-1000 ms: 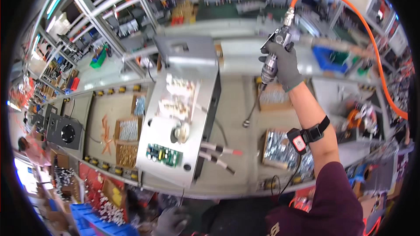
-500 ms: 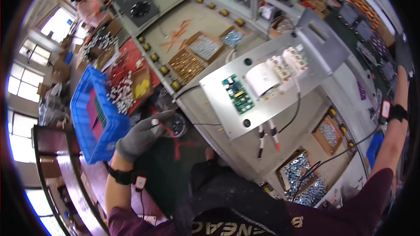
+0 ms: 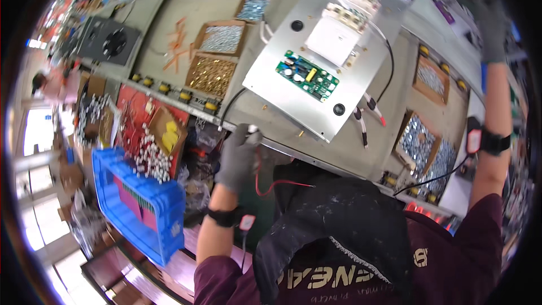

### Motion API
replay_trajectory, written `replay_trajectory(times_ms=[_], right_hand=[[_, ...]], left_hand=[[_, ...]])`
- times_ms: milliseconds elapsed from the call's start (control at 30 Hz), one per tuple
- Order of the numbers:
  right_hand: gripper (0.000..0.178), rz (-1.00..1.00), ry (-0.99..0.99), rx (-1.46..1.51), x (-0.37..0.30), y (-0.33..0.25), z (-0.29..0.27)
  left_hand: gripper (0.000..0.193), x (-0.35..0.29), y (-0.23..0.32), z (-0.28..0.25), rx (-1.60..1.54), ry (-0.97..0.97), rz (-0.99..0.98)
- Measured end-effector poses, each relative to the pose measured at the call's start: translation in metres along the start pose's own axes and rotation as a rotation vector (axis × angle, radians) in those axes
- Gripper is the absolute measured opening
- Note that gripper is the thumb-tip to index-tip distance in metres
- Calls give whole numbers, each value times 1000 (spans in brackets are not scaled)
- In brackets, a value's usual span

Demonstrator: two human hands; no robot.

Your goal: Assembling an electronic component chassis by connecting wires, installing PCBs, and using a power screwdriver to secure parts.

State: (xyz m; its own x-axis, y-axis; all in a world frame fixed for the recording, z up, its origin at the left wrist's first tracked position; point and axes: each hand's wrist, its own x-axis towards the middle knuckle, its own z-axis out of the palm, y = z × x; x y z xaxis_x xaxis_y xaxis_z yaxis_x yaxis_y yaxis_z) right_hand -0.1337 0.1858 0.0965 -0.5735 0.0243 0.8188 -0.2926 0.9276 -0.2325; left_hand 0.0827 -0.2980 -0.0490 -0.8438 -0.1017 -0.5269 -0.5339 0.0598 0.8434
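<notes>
- While the person leans over it, the table (image 3: 169, 25) stretches across the upper part of the view, its near edge lined with small yellow rollers.
- On it lies a large grey metal panel (image 3: 316, 93), tilted, bearing a white block near its top and two black round caps.
- Below the table's left end sits a blue plastic crate (image 3: 161, 214), beside a heap of small white parts on a red surface.
- Three open cardboard boxes (image 3: 221, 39) of silver and brass-coloured screws stand on the table left of the panel; further boxes of silver screws lie to its right.
- A green circuit board (image 3: 307, 76) is fixed at the panel's middle.
- The left hand (image 3: 238, 158), in a grey glove, hangs at the table's near edge just below the panel's lower corner, fingers curled shut around a thin red wire (image 3: 268, 183) that loops down toward the person's dark apron.
- The right hand (image 3: 492, 28), also gloved, is raised high at the right rim, well apart from the panel; it is blurred, and I cannot tell whether it grips anything.
- A black strap with a red tag circles each wrist.
</notes>
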Motion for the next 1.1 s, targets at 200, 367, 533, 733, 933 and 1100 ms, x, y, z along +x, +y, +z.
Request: replay_trajectory(times_ms=[200, 367, 533, 733, 933, 1100], right_hand=[[36, 275, -475, 317, -169, -155, -3], [26, 534, -395, 396, -221, -194, 11], [31, 377, -415, 237, -227, -204, 32], [39, 299, -609, 26, -225, -214, 62], [42, 214, -665, -3, -225, -213, 71], [43, 202, -641, 20, -228, -215, 81]], left_hand=[[30, 119, -75, 77, 845, -377, 1212], [29, 165, -80, 117, 825, -480, 1223], [28, 172, -69, 110, 825, -531, 1181], [27, 163, -71, 100, 837, -554, 1156], [26, 172, -70, 93, 825, -559, 1133], [25, 175, -70, 76, 848, -540, 1109]])
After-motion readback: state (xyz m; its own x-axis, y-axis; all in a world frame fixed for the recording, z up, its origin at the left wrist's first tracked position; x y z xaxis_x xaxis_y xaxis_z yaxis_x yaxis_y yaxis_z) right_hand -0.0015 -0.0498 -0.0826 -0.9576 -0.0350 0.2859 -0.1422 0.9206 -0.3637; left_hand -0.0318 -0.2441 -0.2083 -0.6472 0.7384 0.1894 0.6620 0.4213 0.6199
